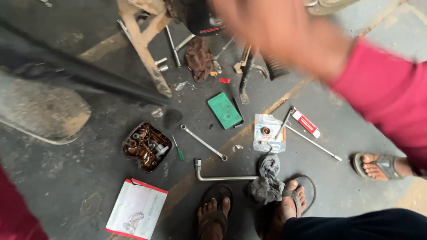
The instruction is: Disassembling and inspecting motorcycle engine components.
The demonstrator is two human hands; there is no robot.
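My right hand (278,31) is raised at the top of the view, heavily blurred, on a pink-red sleeve (384,89) that comes in from the right. It hovers above tools lying on the floor, a dark handled tool (246,75) among them, and touches none of them. The blur hides whether its fingers hold anything. My left hand is out of sight; only a patch of red cloth (15,213) shows at the lower left.
On the grey floor lie a green flat box (224,110), a ring spanner (203,142), an L-shaped wrench (222,177), a tray of small parts (147,146), a plastic packet (268,132), a grey rag (267,178) and a white packet (137,209). Sandalled feet (291,200) stand below.
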